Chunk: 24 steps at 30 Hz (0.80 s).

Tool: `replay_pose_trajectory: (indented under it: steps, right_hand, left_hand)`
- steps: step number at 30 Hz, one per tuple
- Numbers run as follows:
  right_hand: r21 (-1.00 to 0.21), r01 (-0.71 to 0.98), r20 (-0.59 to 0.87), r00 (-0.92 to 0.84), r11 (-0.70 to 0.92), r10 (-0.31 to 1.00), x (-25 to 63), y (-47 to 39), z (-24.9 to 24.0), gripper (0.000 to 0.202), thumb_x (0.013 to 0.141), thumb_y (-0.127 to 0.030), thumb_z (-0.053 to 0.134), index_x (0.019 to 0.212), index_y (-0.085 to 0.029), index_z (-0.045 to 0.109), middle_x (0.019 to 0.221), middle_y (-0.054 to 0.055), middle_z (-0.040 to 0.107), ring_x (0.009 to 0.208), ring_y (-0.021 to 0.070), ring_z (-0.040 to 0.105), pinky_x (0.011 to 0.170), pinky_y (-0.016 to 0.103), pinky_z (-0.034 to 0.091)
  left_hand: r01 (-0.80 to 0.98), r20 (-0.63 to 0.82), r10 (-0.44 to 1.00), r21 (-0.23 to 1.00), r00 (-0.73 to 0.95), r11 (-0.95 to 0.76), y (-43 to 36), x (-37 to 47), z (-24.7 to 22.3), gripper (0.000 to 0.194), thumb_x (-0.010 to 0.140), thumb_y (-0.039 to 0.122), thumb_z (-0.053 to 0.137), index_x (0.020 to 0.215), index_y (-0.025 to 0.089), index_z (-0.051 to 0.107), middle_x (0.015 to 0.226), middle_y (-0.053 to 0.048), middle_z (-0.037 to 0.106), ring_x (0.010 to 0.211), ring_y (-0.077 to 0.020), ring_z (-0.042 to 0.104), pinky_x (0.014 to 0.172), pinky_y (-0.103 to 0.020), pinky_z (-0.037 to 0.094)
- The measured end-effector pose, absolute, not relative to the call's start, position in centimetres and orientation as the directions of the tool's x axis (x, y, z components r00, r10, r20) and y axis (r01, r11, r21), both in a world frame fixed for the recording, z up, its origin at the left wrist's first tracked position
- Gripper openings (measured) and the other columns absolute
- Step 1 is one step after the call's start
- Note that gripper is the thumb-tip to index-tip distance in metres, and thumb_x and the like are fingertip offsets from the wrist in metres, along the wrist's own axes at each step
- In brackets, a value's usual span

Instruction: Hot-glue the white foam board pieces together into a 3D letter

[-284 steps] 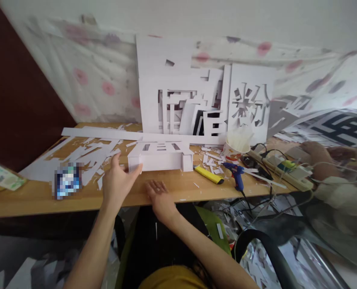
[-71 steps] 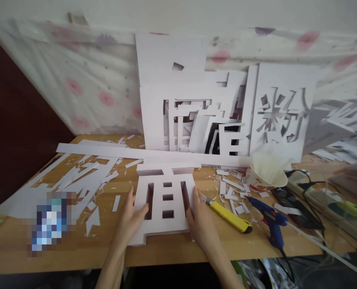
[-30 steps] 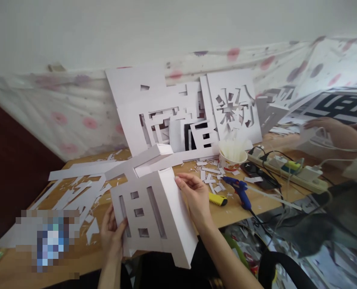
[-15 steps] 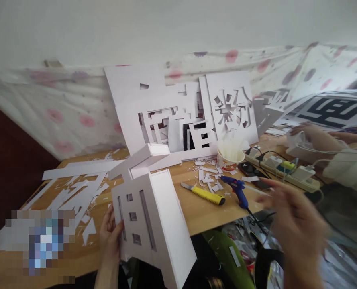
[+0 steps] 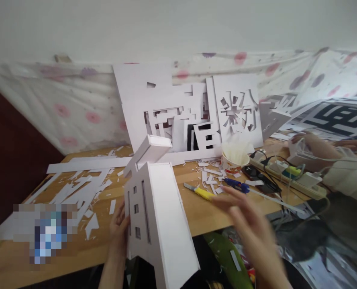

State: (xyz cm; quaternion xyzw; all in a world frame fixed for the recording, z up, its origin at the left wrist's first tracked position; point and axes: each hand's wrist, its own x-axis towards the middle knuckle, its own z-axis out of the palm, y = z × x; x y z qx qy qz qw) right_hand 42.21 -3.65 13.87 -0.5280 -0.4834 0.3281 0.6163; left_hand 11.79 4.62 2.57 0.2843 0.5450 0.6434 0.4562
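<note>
My left hand (image 5: 119, 226) grips the left side of a white foam-board character (image 5: 175, 216), a hollow built-up shape with side walls and small rectangular cut-outs. It stands tilted at the table's front edge. My right hand (image 5: 247, 220), smeared by motion, has its fingers stretched out over the table with nothing visible in them. Its fingertips overlap the handle of a yellow utility knife (image 5: 200, 192); whether they touch it I cannot tell. Just beyond lies a blue hot glue gun (image 5: 237, 185), its handle partly hidden by my hand, with a pale glue stick (image 5: 274, 198) at its rear.
Cut-out white boards (image 5: 136, 96) lean against the wall. A paper cup (image 5: 235, 160) of glue sticks, a power strip (image 5: 304, 186) and cables stand at the right, near a co-worker's arm (image 5: 319, 146). White scraps (image 5: 90, 188) litter the table's left.
My right hand has moved left from beside the glue gun to over the knife handle. The foam-board character has turned slightly, showing more of its side wall. The view has shifted a little.
</note>
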Motion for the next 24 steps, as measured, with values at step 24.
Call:
replay_pose_trajectory:
  steps: [24]
  right_hand:
    - [-0.952,-0.199,-0.240,0.012,-0.232,0.971,36.3,3.0,12.8,0.057,0.085,-0.070,0.062,0.105,-0.020,0.079,0.107,0.010,0.079,0.107,0.0348,0.070,0.088,0.046,0.056]
  left_hand:
    - [-0.176,-0.047,0.882,0.983,-0.469,-0.042,3.9,12.0,3.8,0.078,0.059,0.045,0.087,0.129,0.023,0.061,0.133,-0.012,0.068,0.128,-0.0317,0.061,0.107,-0.043,0.052]
